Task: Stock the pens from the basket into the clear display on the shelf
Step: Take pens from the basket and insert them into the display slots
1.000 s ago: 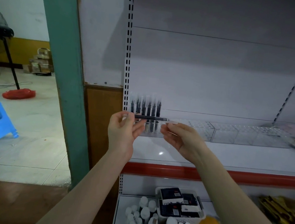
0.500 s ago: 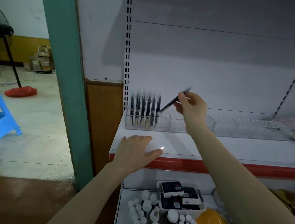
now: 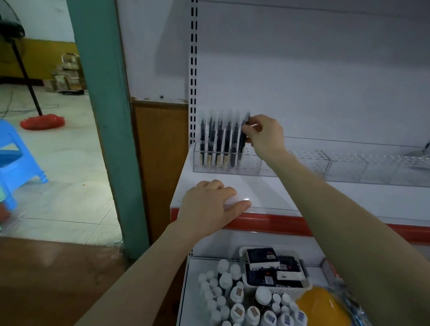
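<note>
— Seating this one means keeping the pen (image 3: 244, 137) upright while the right hand (image 3: 263, 137) pinches its upper barrel between thumb and fingers; it stands at the 3 o'clock end of the row in the clear display (image 3: 296, 166).

— And the left hand (image 3: 212, 205)?

— Flat on the shelf (image 3: 334, 198) edge, fingers loosely spread, holding nothing (a brace). I'd lower the tip straight into its hole and release only once it stands. Basket (image 3: 275, 270) waits at 6 o'clock, below.

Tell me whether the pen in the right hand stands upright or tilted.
Upright, nearly: the pen pinched by the right hand stands parallel to the pens in the clear display.
</note>
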Demonstrator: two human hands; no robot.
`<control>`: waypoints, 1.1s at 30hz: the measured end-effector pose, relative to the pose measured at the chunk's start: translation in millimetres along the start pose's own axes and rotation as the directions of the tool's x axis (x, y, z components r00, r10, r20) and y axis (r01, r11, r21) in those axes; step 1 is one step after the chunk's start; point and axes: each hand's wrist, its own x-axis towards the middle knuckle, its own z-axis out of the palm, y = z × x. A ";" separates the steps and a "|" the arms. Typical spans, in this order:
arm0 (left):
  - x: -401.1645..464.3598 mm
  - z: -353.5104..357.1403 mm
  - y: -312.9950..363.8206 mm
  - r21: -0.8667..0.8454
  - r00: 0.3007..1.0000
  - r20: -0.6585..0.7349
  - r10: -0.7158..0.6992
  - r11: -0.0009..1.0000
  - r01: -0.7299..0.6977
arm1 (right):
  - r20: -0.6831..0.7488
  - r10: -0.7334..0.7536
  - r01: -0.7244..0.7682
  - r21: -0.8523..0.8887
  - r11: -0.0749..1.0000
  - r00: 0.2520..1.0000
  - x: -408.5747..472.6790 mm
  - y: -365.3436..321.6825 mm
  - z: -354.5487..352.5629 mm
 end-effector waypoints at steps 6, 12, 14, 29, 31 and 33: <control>-0.1 3.2 -0.7 0.003 1.000 -0.028 -0.001 1.000 0.002 | -0.001 0.025 -0.025 -0.027 0.999 1.000 -1.8 4.1 4.0; -0.2 5.6 -0.7 0.004 0.999 -0.050 -0.002 1.000 0.002 | 0.023 -0.048 0.051 -0.175 0.983 0.999 -0.1 3.5 3.6; -0.1 6.1 -1.6 -0.009 0.998 -0.063 0.004 1.000 -0.005 | 0.025 -0.073 0.077 -0.236 0.969 0.997 0.6 3.8 4.4; -0.4 8.4 -1.6 -0.014 0.996 -0.087 -0.001 1.000 -0.001 | -0.029 -0.122 0.109 -0.278 0.954 0.992 -2.6 9.3 7.0; -0.6 8.5 -1.5 -0.013 0.995 -0.100 0.002 1.000 -0.004 | -0.039 -0.120 0.105 -0.269 0.957 0.992 -3.4 9.0 7.9; -0.1 8.8 -2.0 -0.018 0.994 -0.110 0.006 1.000 -0.008 | -0.034 -0.119 0.105 -0.277 0.955 0.992 -2.7 7.5 8.3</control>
